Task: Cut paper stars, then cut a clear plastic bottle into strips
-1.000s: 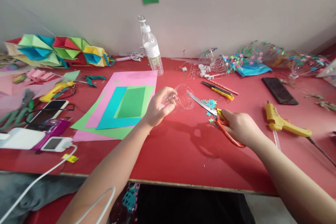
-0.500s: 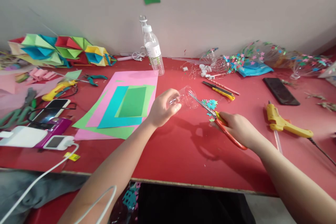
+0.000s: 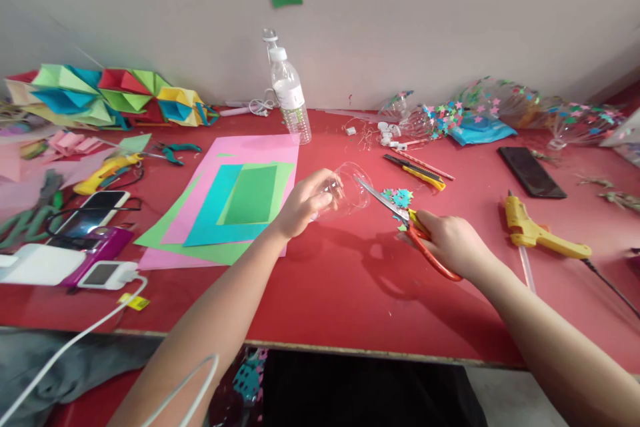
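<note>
A clear cut-off piece of plastic bottle (image 3: 350, 188) is in my left hand (image 3: 309, 203), its round open rim facing right, above the red table. My right hand (image 3: 453, 243) is closed round the handles of a pair of scissors (image 3: 390, 203) with red and yellow grips. The blades point up and left, and their tips overlap the bottle piece's rim; whether they touch the plastic I cannot tell. Just behind the blades lies a small heap of blue and green star cutouts (image 3: 399, 197).
Coloured paper sheets (image 3: 200, 235) lie left of my left hand. Beyond are a plastic bottle (image 3: 293, 100), a utility knife (image 3: 417, 173) and star-covered bottle pieces (image 3: 443, 119). On the right are a black phone (image 3: 533, 172) and a yellow glue gun (image 3: 543, 237) with its cord.
The bottle piece has turned slightly in my left hand, its rim now facing a little more towards me. The scissors have shifted slightly left with my right hand.
</note>
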The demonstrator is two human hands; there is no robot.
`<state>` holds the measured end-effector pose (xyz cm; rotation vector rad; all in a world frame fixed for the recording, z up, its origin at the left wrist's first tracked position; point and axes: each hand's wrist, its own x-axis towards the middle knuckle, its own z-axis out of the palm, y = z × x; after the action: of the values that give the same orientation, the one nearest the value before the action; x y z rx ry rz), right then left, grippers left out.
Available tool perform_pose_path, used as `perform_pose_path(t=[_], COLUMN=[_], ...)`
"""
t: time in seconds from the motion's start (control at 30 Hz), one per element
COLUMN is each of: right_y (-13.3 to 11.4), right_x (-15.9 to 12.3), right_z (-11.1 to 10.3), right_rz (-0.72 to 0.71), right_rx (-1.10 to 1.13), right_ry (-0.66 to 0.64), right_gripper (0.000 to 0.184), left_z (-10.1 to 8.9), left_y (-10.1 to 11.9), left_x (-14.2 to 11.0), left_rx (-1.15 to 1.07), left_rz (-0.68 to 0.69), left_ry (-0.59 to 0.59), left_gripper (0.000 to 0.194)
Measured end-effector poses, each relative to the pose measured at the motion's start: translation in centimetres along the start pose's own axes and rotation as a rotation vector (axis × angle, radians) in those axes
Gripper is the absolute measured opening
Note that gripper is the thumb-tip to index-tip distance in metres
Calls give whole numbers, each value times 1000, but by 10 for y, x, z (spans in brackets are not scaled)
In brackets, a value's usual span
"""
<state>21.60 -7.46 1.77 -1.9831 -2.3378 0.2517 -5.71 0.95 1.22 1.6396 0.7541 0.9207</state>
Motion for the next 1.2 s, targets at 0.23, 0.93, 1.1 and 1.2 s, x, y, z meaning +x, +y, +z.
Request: perform_pose_path(t=[0.23, 0.93, 1.1, 1.2], right_y=[-4, -3, -4, -5], right_x=[-3, -5, -5, -6], right_z=[-1, -8, -10, -10], right_rz=[-7, -66, -87, -99], right_rx=[13, 259, 233, 251], right_ry=[-24, -96, -111, -115], right_gripper=[54, 53, 51, 49], left_z=[0, 5, 9, 10], left_y=[-4, 0, 3, 6], left_x=[-1, 1, 0, 0], left_rx=[-146, -516, -581, -587], left_rz=[-14, -216, -239, -269], left_ry=[-94, -266, -322, -355], left_gripper=[33, 60, 61, 62])
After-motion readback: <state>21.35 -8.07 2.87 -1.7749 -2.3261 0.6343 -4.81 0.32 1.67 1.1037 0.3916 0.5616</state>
